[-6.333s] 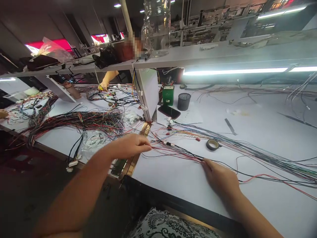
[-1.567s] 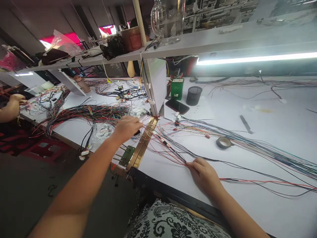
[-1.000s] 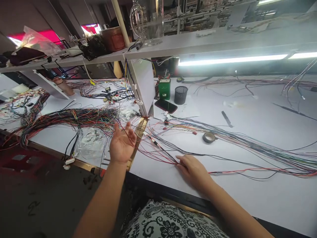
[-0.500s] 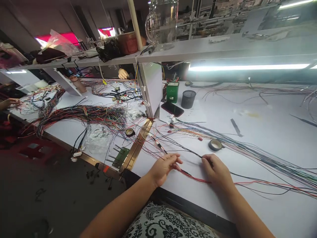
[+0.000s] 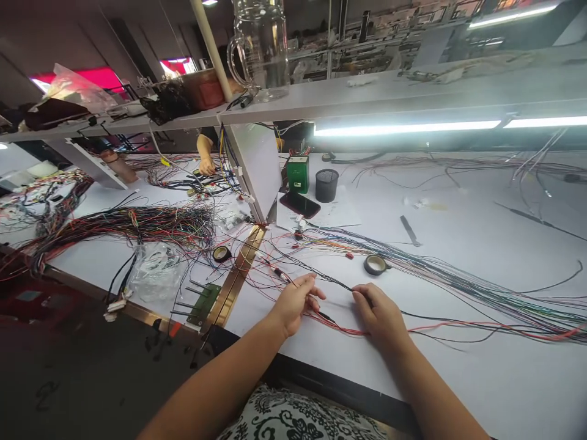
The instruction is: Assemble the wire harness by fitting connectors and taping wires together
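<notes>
My left hand point(image 5: 296, 304) is half closed round a thin cable near a small connector; its fingertips curl in and part of the cable is hidden. My right hand point(image 5: 376, 313) pinches black wires point(image 5: 332, 280) that run up and left over the white table. Red wires point(image 5: 351, 331) with a black sleeve pass between my two hands and under the right one. A long wire bundle point(image 5: 440, 273) lies behind my right hand, and a roll of black tape point(image 5: 376, 264) sits by it.
Past the hands are a phone point(image 5: 300, 204), a green box point(image 5: 298, 174) and a black mesh cup point(image 5: 326, 185). A green board with pins point(image 5: 203, 304) and a large wire heap point(image 5: 137, 221) lie left of the brass edge point(image 5: 238, 269). Another person's hand point(image 5: 207, 165) is beyond the divider.
The view has shifted, so things on the table appear further left. The other person's hand and forearm show more among the wires. My hands keep nearly the same pose.
</notes>
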### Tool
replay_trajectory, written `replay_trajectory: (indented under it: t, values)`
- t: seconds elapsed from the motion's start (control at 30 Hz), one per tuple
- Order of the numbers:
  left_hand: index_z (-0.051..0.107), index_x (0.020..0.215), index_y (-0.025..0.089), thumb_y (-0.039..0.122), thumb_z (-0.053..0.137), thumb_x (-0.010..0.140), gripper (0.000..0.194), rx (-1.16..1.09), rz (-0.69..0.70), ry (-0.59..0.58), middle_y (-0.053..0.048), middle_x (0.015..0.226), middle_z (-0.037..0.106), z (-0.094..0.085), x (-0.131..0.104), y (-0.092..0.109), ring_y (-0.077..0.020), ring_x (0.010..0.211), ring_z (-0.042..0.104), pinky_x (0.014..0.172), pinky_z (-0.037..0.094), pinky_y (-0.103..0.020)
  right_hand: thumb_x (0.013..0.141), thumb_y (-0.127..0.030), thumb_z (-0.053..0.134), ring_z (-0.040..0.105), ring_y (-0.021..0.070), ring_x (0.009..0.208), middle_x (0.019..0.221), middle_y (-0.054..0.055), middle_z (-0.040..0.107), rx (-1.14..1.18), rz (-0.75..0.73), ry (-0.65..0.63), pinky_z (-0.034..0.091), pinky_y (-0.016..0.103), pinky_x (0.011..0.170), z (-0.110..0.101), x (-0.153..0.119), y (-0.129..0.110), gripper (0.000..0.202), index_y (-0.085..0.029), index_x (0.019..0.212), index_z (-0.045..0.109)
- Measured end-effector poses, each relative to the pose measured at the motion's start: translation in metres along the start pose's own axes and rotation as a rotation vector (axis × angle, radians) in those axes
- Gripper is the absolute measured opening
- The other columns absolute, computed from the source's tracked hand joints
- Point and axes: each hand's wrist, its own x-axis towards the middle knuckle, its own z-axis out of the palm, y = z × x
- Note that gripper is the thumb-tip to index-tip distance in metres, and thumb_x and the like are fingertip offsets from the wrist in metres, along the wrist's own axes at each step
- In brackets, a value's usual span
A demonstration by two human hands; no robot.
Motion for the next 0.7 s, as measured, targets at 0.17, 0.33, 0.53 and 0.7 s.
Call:
replay_trajectory:
  t: [0.17,0.33,0.53,0.7]
  values:
    - [0.060,0.092,0.015,0.045,0.067,0.078,0.034,0.050,-0.007,-0.026,-0.001,0.077,0.066,0.005,0.005,0.001,-0.0054,0.044,0.052,0.051,0.039,-0.021,0.094,-0.035,0.044,0.060,0.0204,0.083,0.089,0.005,0.065,0.059,-0.103,-0.013,0.048,0.035,0.076,-0.004,0.000,-0.003,0.020,-0.023,0.093,0.060]
    - [0.061,0.077,0.014,0.044,0.070,0.075,0.032,0.114,-0.012,-0.037,-0.002,0.076,0.066,0.012,0.007,0.002,-0.0036,0.041,0.048,0.048,0.037,-0.020,0.094,-0.031,0.046,0.060,0.0209,0.083,0.088,0.005,0.064,0.045,-0.163,-0.015,0.049,0.036,0.076,-0.004,0.000,-0.002,0.017,-0.023,0.095,0.060]
    - [0.060,0.083,0.016,0.036,0.071,0.074,0.025,0.128,-0.010,-0.024,0.000,0.074,0.066,0.013,0.008,0.001,-0.0034,0.039,0.047,0.045,0.033,-0.019,0.091,-0.031,0.048,0.062,0.0207,0.085,0.093,0.005,0.066,0.059,-0.127,-0.018,0.050,0.035,0.078,-0.003,-0.002,-0.001,0.017,-0.024,0.102,0.059]
    - [0.059,0.089,0.016,0.025,0.068,0.072,0.021,0.119,-0.007,0.006,-0.002,0.085,0.068,0.015,0.007,0.000,-0.0031,0.039,0.049,0.045,0.034,-0.019,0.088,-0.029,0.051,0.063,0.0192,0.085,0.094,0.004,0.067,0.103,-0.078,-0.026,0.051,0.033,0.078,-0.005,-0.002,-0.002,0.015,-0.023,0.099,0.058]
